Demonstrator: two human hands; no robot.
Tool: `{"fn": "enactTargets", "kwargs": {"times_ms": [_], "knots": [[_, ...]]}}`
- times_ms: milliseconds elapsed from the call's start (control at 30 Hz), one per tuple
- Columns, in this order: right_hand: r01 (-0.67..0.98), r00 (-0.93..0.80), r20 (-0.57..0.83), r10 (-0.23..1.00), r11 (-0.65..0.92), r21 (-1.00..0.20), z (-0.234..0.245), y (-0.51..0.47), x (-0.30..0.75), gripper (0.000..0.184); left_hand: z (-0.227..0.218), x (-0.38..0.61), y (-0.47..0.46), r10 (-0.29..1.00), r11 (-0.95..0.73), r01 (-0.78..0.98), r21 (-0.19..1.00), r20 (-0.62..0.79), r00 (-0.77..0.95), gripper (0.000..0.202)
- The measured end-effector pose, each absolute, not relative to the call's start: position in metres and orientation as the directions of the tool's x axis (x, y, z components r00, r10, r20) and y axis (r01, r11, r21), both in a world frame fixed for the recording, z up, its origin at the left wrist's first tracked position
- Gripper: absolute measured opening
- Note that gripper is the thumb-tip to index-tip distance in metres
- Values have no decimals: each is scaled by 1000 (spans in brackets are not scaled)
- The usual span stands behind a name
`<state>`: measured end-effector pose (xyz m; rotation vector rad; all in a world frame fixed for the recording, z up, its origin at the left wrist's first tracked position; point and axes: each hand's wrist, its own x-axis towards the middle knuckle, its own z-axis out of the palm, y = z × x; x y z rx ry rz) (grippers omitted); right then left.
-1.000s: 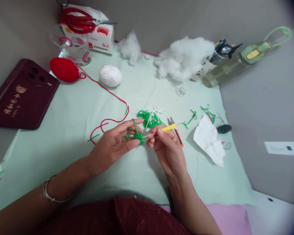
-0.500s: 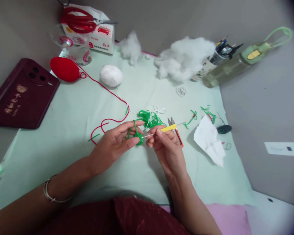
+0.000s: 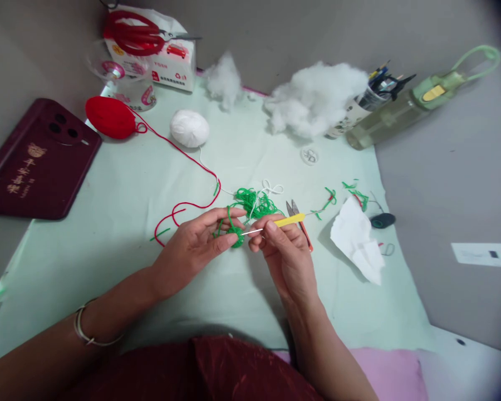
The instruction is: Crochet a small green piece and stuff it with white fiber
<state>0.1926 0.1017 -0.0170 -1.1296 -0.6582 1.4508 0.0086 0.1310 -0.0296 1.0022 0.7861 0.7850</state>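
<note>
My left hand (image 3: 198, 239) pinches a small round green crochet piece (image 3: 235, 238) between thumb and fingers. A strand of green yarn loops over its index finger. Closed on the yellow handle of a crochet hook (image 3: 290, 220) is my right hand (image 3: 286, 245). The hook's thin metal shaft points left, and its tip meets the green piece; the stitch there is too small to make out. Just behind the hands lies a loose tangle of green yarn (image 3: 254, 203), with a white strand across it. Small orange-handled thread snips (image 3: 304, 235) lie partly behind my right hand.
At the back left are a red yarn ball (image 3: 111, 118), a white yarn ball (image 3: 189, 128) and red scissors (image 3: 136, 34) on a tissue pack. White stuffing (image 3: 317, 97), a pen cup and a bottle (image 3: 388, 120) stand behind. Crumpled paper (image 3: 355, 239) lies right, a phone-like case (image 3: 42, 159) left.
The crochet hook has tilted and shifted very slightly in my right hand. Both hands stay in nearly the same place, and the things on the table have not moved.
</note>
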Motion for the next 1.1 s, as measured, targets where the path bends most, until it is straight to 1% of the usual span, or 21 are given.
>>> {"fn": "enactTargets", "kwargs": {"times_ms": [400, 667, 933, 1100], "knots": [[-461, 41, -268, 963, -220, -860, -17, 102, 190, 16, -28, 9, 132, 842, 334, -192, 923, -200, 502, 36], [-419, 124, -246, 961, -174, -891, -15, 102, 192, 15, -26, 9, 132, 844, 335, -195, 922, -201, 497, 34], [-384, 137, -241, 961, -172, -907, -17, 100, 192, 14, -26, 9, 132, 847, 324, -184, 928, -198, 494, 34], [-393, 147, -238, 960, -165, -905, -16, 101, 192, 14, -27, 9, 131, 844, 326, -190, 926, -195, 500, 33]]}}
